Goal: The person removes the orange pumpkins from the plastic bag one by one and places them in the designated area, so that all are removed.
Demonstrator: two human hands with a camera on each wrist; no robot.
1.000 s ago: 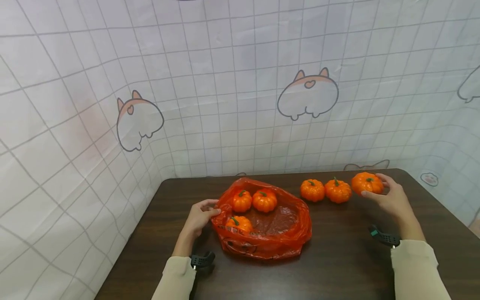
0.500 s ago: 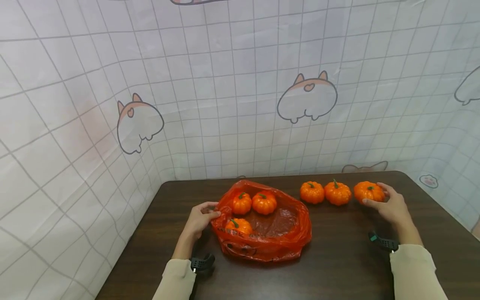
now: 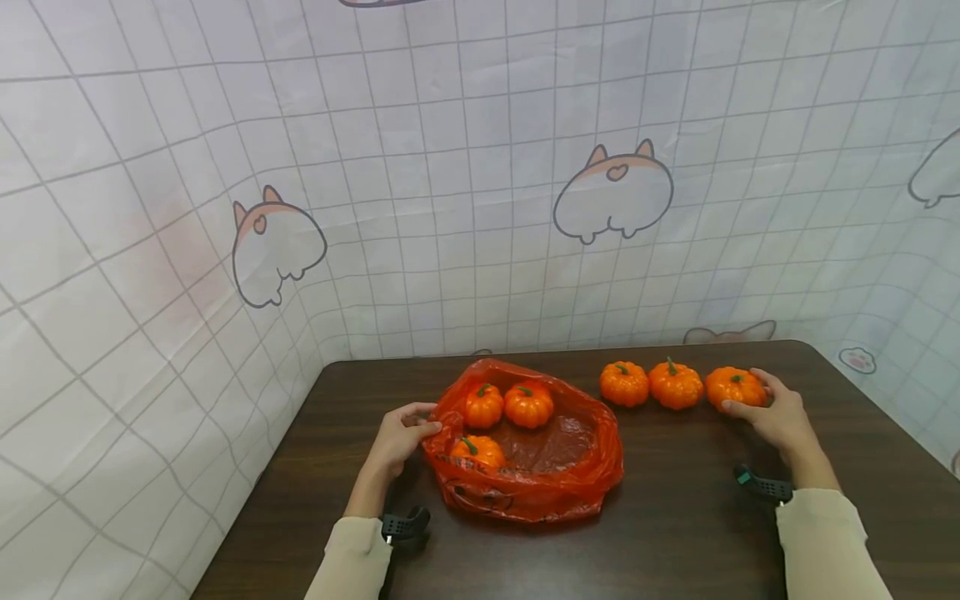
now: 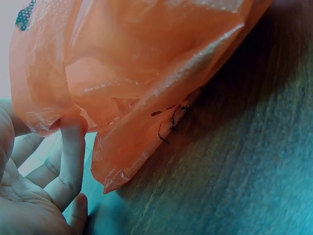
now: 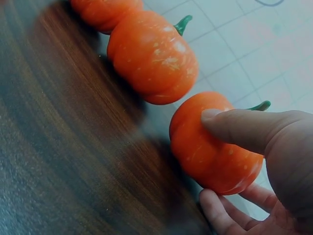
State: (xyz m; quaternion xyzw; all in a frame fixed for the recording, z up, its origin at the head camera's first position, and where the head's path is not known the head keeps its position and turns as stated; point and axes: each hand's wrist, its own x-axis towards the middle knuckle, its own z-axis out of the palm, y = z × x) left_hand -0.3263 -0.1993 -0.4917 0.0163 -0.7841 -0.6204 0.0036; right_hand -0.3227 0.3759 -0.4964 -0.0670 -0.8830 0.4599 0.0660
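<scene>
While the left hand point(image 3: 397, 437) pinches the left rim of the red plastic bag point(image 3: 525, 500), the right hand point(image 3: 780, 418) grips the rightmost pumpkin point(image 3: 737, 389), thumb and fingers curved round it. Two more pumpkins point(image 3: 677, 384) stand in a row just left of it, between it and the bag, whose wide mouth surrounds three other pumpkins point(image 3: 529, 405). The row sits near the back edge of the table point(image 3: 675, 517), close to the gridded backdrop point(image 3: 480, 208); dark wood spreads between bag and right sleeve point(image 3: 825, 542).
</scene>
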